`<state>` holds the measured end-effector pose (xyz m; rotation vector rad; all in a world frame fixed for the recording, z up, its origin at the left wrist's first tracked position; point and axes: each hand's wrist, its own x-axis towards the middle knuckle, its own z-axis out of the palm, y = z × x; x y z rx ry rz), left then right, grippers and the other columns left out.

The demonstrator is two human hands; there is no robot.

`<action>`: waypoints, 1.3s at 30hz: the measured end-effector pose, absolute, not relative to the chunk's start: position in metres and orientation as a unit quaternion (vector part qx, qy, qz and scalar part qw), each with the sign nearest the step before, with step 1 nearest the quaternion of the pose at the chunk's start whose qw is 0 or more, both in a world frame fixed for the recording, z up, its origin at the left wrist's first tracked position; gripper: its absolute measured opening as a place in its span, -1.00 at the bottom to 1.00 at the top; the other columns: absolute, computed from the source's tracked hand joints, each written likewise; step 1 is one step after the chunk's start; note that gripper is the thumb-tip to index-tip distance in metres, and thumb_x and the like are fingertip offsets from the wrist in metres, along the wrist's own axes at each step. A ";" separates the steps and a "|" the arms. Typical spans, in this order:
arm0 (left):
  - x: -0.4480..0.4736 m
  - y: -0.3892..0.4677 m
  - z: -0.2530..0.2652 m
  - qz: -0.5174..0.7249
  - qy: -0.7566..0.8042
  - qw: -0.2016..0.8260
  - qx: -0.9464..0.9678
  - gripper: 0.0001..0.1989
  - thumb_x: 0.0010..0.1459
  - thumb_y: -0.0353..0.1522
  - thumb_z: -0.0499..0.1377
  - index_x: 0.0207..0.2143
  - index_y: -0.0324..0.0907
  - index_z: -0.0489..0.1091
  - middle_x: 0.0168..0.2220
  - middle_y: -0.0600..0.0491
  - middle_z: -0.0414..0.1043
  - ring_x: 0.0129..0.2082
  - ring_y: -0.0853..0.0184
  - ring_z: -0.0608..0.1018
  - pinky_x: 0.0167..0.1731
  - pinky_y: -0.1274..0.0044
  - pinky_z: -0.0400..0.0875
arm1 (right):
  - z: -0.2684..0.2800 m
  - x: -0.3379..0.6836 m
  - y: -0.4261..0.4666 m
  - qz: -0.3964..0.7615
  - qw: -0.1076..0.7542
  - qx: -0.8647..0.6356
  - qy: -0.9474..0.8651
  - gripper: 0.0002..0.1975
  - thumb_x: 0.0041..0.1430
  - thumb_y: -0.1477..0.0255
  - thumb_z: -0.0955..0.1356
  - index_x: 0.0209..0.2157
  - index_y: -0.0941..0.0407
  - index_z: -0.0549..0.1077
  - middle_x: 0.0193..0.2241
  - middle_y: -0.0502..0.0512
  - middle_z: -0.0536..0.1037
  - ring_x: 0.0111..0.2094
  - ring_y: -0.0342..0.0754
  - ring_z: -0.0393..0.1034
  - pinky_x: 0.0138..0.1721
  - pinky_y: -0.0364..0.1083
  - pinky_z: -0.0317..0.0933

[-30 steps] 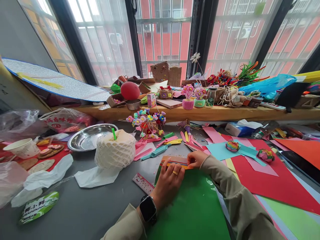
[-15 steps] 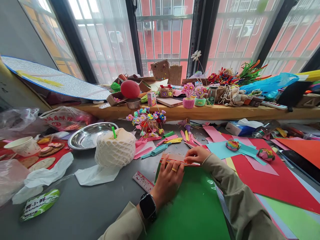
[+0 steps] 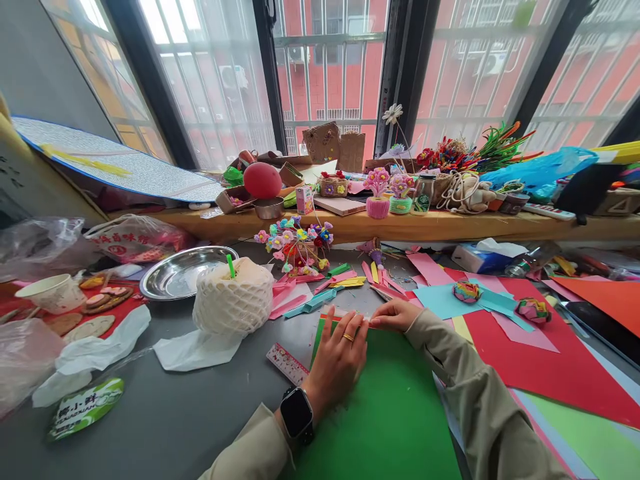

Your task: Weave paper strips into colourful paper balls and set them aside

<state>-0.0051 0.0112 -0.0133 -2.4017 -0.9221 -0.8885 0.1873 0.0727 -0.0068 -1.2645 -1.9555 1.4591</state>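
Note:
A large sheet of green paper [image 3: 390, 407] lies in front of me, with a thin reddish strip along its far edge. My left hand [image 3: 343, 350], with a ring and a black watch, rests palm down on its upper left part, fingers stretched toward that edge. Close beside those fingertips, my right hand [image 3: 397, 313] has thumb and fingers pinched together at the same far edge. What exactly lies between the pinched fingers is partly hidden. A pink patterned ruler [image 3: 287, 363] lies left of the paper, near my left wrist.
To the left are a netting-wrapped coconut [image 3: 233, 297] with a green straw, a metal plate [image 3: 170, 277] and a paper cup [image 3: 53, 293]. Red paper [image 3: 530, 353] and other coloured sheets spread at right. Folded strips [image 3: 313, 303] and a flower bunch [image 3: 295, 243] stand behind.
At the far edge, the pale, reddish-lined flap that stood raised between my hands now shows only as a thin strip. My right hand has lowered slightly onto the edge; my left hand barely moved.

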 end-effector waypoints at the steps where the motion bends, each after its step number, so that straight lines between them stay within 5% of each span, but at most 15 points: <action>1: -0.005 0.011 -0.014 -0.317 -0.330 0.208 -0.865 -0.66 0.10 -0.43 -0.03 -0.03 -0.21 0.21 -0.08 -0.02 0.31 -0.01 0.27 0.30 0.12 0.19 -0.10 | -0.007 0.186 0.072 0.523 0.198 -0.449 -0.697 -0.40 -0.31 -0.04 0.32 -0.46 0.25 0.48 -0.64 -0.04 0.34 -0.58 -0.23 0.15 -0.55 -0.20 0.03; 5: -0.005 0.011 -0.015 -0.312 -0.330 0.192 -0.870 -0.67 0.10 -0.43 -0.03 -0.05 -0.23 0.22 -0.10 0.00 0.35 -0.04 0.30 0.33 0.13 0.21 -0.09 | -0.003 0.186 0.070 0.561 0.213 -0.428 -0.675 -0.39 -0.29 0.00 0.34 -0.32 0.23 0.45 -0.50 0.01 0.42 -0.50 -0.20 0.24 -0.50 -0.21 0.08; 13: -0.003 0.010 -0.015 -0.306 -0.330 0.177 -0.875 -0.69 0.10 -0.42 -0.01 -0.07 -0.21 0.23 -0.15 0.02 0.38 -0.13 0.33 0.39 0.11 0.22 -0.04 | -0.003 0.187 0.071 0.586 0.192 -0.417 -0.668 -0.33 -0.30 0.03 0.36 -0.21 0.25 0.34 -0.82 -0.25 0.09 -0.78 -0.33 -0.11 -0.71 -0.24 -0.26; 19: -0.002 0.010 -0.016 -0.308 -0.334 0.180 -0.872 -0.71 0.09 -0.43 0.00 -0.10 -0.20 0.23 -0.17 0.04 0.38 -0.14 0.33 0.39 0.11 0.24 -0.05 | -0.007 0.190 0.073 0.605 0.203 -0.404 -0.655 -0.35 -0.32 0.04 0.38 -0.23 0.20 0.28 -0.62 -0.12 0.33 -0.73 -0.32 0.04 -0.69 -0.24 -0.09; 23: -0.002 0.011 -0.017 -0.305 -0.330 0.178 -0.875 -0.74 0.08 -0.45 -0.01 -0.13 -0.20 0.24 -0.18 0.04 0.37 -0.16 0.34 0.39 0.10 0.24 -0.05 | -0.008 0.191 0.074 0.553 0.213 -0.400 -0.699 -0.41 -0.32 0.03 0.37 -0.32 0.20 0.33 -0.43 0.08 0.45 -0.44 -0.14 0.33 -0.38 -0.12 0.18; 27: -0.002 0.012 -0.019 -0.287 -0.331 0.166 -0.883 -0.74 0.06 -0.45 0.00 -0.15 -0.23 0.25 -0.20 0.02 0.36 -0.18 0.32 0.39 0.07 0.26 0.03 | -0.006 0.191 0.075 0.522 0.211 -0.405 -0.720 -0.54 -0.28 0.08 0.37 -0.44 0.19 0.39 -0.40 0.09 0.47 -0.29 -0.06 0.35 -0.17 -0.05 0.15; 39: -0.002 0.012 -0.020 -0.245 -0.334 0.134 -0.900 -0.81 0.04 -0.50 -0.03 -0.25 -0.21 0.25 -0.23 0.02 0.34 -0.20 0.31 0.39 0.03 0.27 0.11 | -0.008 0.190 0.076 0.485 0.179 -0.415 -0.749 -0.66 -0.16 0.23 0.33 -0.37 0.19 0.45 -0.35 0.10 0.52 -0.26 -0.04 0.38 -0.16 -0.06 0.20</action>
